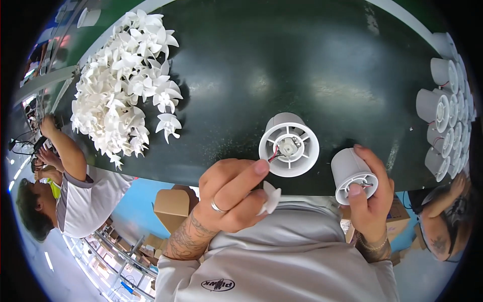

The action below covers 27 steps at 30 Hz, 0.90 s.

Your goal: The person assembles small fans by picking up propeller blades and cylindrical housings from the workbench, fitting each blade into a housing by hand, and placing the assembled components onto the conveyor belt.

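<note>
Two hands worked: my left hand [229,194] pinched a small white plastic fan blade [270,197] just below the round white plastic housing [289,144], while my right hand [370,194] gripped a second white cylindrical housing [351,173] off to its right.

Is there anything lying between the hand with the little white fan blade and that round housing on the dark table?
Nothing visible. The left hand holds the small white fan blade right beside the round white housing, its forefinger already touching the rim. The pile of fan blades lies well off to the left.
</note>
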### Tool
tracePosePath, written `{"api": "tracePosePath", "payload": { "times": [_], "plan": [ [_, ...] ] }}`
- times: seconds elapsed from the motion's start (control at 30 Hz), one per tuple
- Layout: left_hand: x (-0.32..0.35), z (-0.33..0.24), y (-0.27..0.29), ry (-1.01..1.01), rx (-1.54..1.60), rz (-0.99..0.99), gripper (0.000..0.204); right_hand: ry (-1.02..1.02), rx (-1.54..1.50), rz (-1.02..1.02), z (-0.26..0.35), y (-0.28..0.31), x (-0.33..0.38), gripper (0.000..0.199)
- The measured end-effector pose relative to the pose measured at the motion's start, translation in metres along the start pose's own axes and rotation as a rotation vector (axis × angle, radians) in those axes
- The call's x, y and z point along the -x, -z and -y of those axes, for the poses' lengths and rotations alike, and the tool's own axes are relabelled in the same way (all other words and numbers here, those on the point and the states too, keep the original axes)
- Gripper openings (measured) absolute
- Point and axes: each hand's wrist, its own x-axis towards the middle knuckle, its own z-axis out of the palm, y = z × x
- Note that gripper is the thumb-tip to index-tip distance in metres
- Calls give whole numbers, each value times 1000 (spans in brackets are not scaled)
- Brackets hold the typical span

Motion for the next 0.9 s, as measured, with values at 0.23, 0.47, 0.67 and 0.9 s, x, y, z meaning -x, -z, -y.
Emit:
{"api": "tracePosePath", "payload": {
  "times": [0.23, 0.47, 0.67, 0.9],
  "plan": [
    [-1, 3, -10, -73, 12, 34, 43, 9, 35, -46, -4, -4, 3, 49],
    [-5, 0, -13, -20, -89, -29, 34, 13, 63, -69, -7, -6, 4, 53],
    [-8, -3, -13, 1, -63, -25, 33, -3, 22, -64, -8, -4, 5, 54],
    [-12, 0, -18, -33, -84, -67, 30, 15, 41, -50, -10, -1, 4, 55]
  ]
}}
